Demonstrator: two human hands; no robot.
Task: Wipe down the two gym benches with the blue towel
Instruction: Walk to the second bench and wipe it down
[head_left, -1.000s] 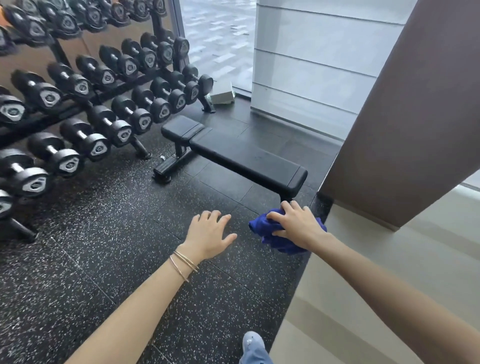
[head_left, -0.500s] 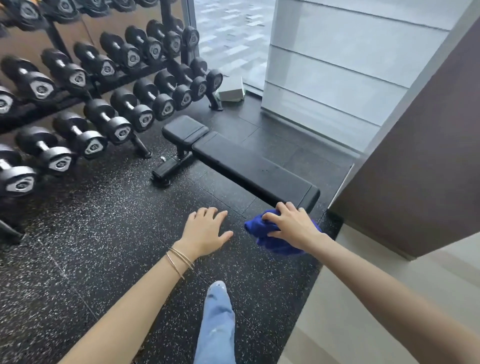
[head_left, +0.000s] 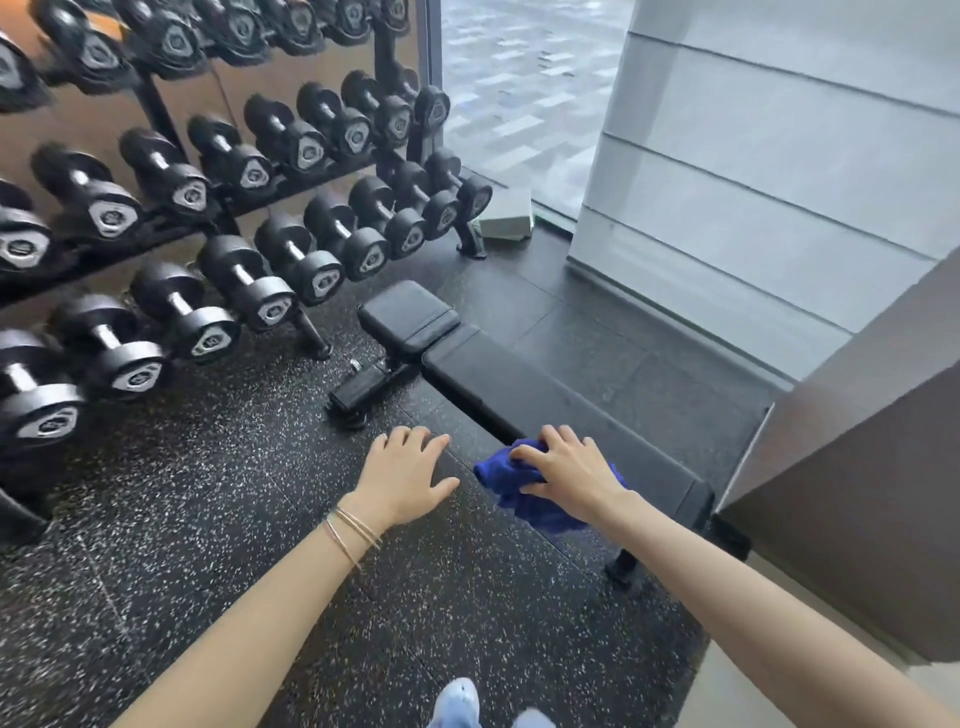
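Observation:
One black padded gym bench (head_left: 524, 387) lies flat on the speckled floor, running from the dumbbell rack toward the lower right. A bunched blue towel (head_left: 524, 493) is held by my right hand (head_left: 569, 470), fingers curled over it, at the bench's near long edge; whether the towel touches the pad I cannot tell. My left hand (head_left: 408, 475) hovers over the floor just left of it, fingers spread and holding nothing. Thin bracelets circle that wrist. No second bench shows in the head view.
A rack of black dumbbells (head_left: 208, 223) fills the left side. A small grey-green box (head_left: 508, 221) sits by the rack's foot near the window. A brown wall corner (head_left: 852, 467) closes in on the right. Light blue shoes (head_left: 457, 704) show at the bottom.
I have stepped closer to the bench. My right hand with the towel has come up to the bench's near edge, and the left hand has travelled along beside it.

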